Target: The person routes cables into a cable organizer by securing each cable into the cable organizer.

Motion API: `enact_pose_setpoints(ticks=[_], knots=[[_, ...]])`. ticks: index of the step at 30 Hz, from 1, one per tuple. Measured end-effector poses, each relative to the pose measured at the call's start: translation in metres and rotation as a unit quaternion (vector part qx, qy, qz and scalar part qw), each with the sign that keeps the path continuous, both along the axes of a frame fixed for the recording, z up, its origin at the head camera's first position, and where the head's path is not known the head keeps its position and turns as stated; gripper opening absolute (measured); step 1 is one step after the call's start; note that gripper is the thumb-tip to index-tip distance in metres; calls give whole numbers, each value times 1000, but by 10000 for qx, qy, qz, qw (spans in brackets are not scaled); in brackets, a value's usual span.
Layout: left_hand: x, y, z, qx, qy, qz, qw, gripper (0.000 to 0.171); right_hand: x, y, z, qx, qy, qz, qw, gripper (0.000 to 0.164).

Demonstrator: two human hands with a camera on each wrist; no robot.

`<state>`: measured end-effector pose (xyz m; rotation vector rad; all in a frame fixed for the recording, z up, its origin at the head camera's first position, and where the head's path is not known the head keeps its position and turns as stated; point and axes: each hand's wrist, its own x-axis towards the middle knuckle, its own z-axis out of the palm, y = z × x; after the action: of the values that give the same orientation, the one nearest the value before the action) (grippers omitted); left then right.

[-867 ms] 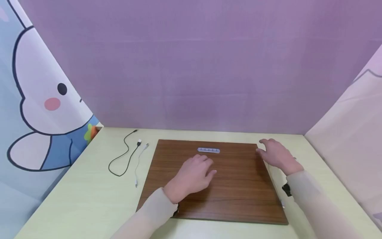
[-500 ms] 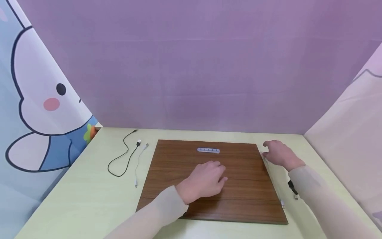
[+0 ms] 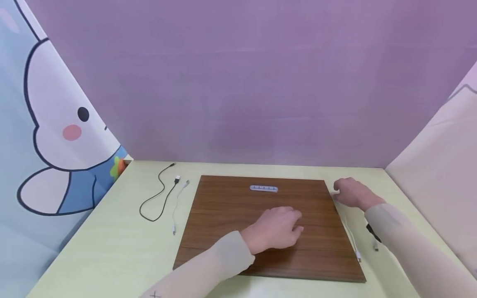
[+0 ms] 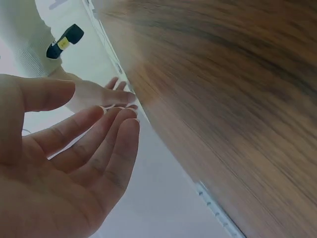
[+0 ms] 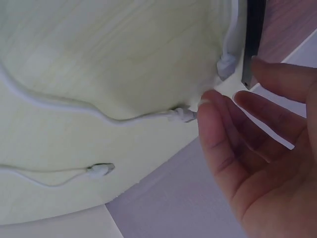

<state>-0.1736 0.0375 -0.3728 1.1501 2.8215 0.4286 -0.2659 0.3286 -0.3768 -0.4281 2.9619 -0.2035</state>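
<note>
Right grip, loosely parted, with a white plug just beside its fingertips, cable extending leftward in the right wrist view; left grip, relaxed, farther off.

Evenly bright head view, soft shadow on brown board, dimmer right-wrist view

Pale beige fabric left sleeve: one small, dark, cross-shaped mark like a plus sign, near the bottom edge of the head view.
Small black device at the right wrist: a yellow patch, any print too small to read.
Words, brands, numbers: none legible.
</note>
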Motion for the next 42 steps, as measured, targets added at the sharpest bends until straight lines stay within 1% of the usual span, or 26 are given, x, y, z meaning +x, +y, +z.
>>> enact_pose_setpoints(ticks=[2, 5, 6, 8, 11, 13, 15, 17, 20, 24, 25, 27, 30, 32, 34, 36, 39, 42], knots=[[-1, 3, 1, -37, -176, 14, 9998, 29, -1, 2, -2, -40, -74, 25, 10000, 28], [-4, 6, 6, -147, -421, 77, 9990, 34, -4, 3, -6, -128, -209, 38, 9997, 18], [-5, 7, 7, -167, -510, 87, 9985, 35, -4, 4, -7, -157, -256, 23, 9995, 18], [-6, 9, 9, -192, -632, 94, 9978, 35, -5, 4, -9, -226, -351, -28, 9991, 25], [-6, 15, 7, -295, -688, 13, 9972, 32, -6, 6, -10, -376, -504, -168, 9979, 33], [-7, 20, 6, -350, -672, -37, 9971, 30, -6, 7, -10, -458, -573, -252, 9970, 30], [-7, 25, 4, -407, -664, -83, 9969, 24, -6, 7, -10, -568, -662, -349, 9956, 23], [-7, 29, 4, -384, -717, -69, 9967, 22, -7, 7, -9, -693, -736, -429, 9940, 17], [-9, 34, 5, -353, -778, -14, 9963, 24, -8, 8, -10, -858, -810, -515, 9917, 12], [-11, 39, 6, -346, -780, 0, 9964, 32, -11, 8, -11, -873, -905, -734, 9894, 15], [-11, 41, 5, -343, -785, -2, 9963, 32, -11, 8, -11, -886, -931, -776, 9887, 15], [-12, 45, 4, -344, -812, -21, 9961, 27, -11, 7, -10, -900, -995, -861, 9872, 14], [-13, 50, 1, -312, -869, -40, 9957, 16, -10, 7, -9, -1124, -1146, -1018, 9818, 10], [-13, 54, -1, -287, -891, -42, 9956, 16, -10, 8, -8, -1305, -1245, -1097, 9775, 15], [-12, 56, -3, -254, -937, -39, 9953, 18, -10, 9, -9, -1542, -1366, -1190, 9713, 24], [-12, 59, -5, -229, -981, -40, 9949, 18, -9, 11, -10, -1718, -1440, -1252, 9665, 29], [-14, 63, -8, -169, -1030, -76, 9945, 16, -7, 13, -10, -1995, -1469, -1257, 9606, 28], [-17, 67, -11, -48, -958, -154, 9953, 14, -5, 14, -10, -2240, -1438, -1212, 9563, 25]])
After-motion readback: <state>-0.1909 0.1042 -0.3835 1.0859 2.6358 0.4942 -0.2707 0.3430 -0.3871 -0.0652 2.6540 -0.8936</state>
